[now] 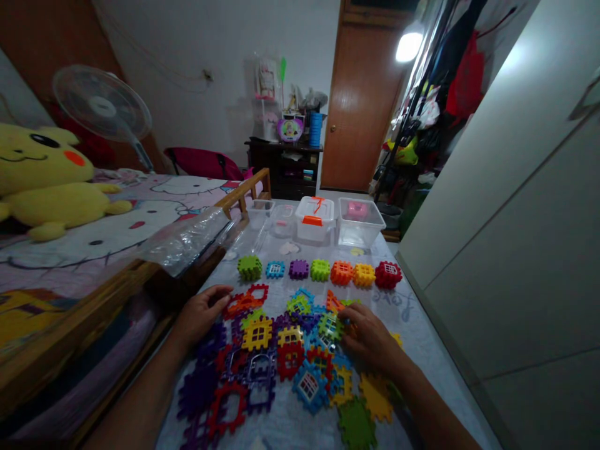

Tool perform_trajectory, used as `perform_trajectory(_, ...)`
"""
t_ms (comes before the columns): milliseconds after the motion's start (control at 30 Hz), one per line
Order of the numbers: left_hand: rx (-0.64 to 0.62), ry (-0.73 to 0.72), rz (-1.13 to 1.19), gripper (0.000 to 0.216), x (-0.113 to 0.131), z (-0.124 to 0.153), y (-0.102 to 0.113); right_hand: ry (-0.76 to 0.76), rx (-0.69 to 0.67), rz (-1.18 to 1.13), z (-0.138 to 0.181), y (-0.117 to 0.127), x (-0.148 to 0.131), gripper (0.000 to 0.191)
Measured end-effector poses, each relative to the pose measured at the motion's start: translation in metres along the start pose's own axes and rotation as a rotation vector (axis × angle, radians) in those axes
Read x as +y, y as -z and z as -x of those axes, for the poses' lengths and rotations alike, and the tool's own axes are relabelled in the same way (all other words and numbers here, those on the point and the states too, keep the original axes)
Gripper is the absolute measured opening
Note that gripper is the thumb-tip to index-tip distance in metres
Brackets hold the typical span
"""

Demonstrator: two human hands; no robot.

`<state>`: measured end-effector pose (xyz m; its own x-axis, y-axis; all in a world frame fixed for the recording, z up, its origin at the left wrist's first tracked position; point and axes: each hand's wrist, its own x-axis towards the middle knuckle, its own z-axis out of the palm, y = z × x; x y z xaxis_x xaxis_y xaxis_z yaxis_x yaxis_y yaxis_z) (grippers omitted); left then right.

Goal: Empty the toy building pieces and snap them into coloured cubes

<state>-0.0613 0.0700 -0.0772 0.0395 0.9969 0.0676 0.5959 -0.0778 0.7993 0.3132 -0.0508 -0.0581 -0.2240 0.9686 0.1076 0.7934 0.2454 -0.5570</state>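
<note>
Loose plastic interlocking building pieces lie in a pile on the cloth-covered table between my hands. My left hand [204, 315] rests at the pile's left edge, its fingertips beside red and orange frame pieces [244, 304]; thumb and fingers are apart. At the right side, my right hand [370, 337] reaches over the pile with bent fingers, thumb apart, by a green window piece [330, 327]. A bit of orange shows under those fingers. Nearer me lie a yellow window piece [257, 334], a blue window piece [310, 386], a dark purple panel [197, 389] and a green panel [357, 423].
Behind the pile runs a row of stacked pieces by colour, from a green stack [249, 268] to a red stack [388, 275]. Farther back stand clear plastic boxes, one lidded box [315, 219] with orange latches. A wooden bed rail [182, 275] borders the left, a pale cabinet [506, 250] the right.
</note>
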Motion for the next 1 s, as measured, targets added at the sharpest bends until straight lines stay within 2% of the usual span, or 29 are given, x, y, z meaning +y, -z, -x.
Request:
perform_trajectory(233,-0.013,-0.001,0.0,0.052,-0.002,0.0,0.0,0.064,0.135,-0.095,-0.005,-0.003,-0.009,0.019)
perform_trajectory(367,-0.01,0.008,0.01,0.053,-0.004,-0.001,-0.001,0.013,0.211,-0.228,-0.005,-0.005,-0.004,0.026)
perform_trajectory(467,-0.012,0.007,0.01,0.053,-0.005,-0.001,-0.001,-0.01,0.113,-0.426,-0.002,-0.003,0.002,0.039)
perform_trajectory(567,-0.006,-0.006,0.011,0.053,-0.005,-0.001,-0.001,0.019,-0.012,-0.52,0.0,0.003,0.006,0.039)
perform_trajectory(733,-0.002,-0.012,-0.01,0.053,-0.003,0.0,-0.001,-0.028,0.106,-0.183,0.0,0.007,0.011,0.021)
perform_trajectory(800,-0.012,-0.004,-0.013,0.053,-0.002,0.001,-0.001,-0.022,0.076,-0.051,0.0,0.006,0.01,0.017)
perform_trajectory(933,-0.007,0.005,-0.012,0.053,0.0,0.001,-0.001,0.012,-0.044,0.087,0.001,0.002,-0.001,0.046)
perform_trajectory(1000,-0.006,0.001,-0.01,0.052,0.0,0.001,0.0,0.017,-0.054,0.124,0.001,0.0,-0.007,0.049)
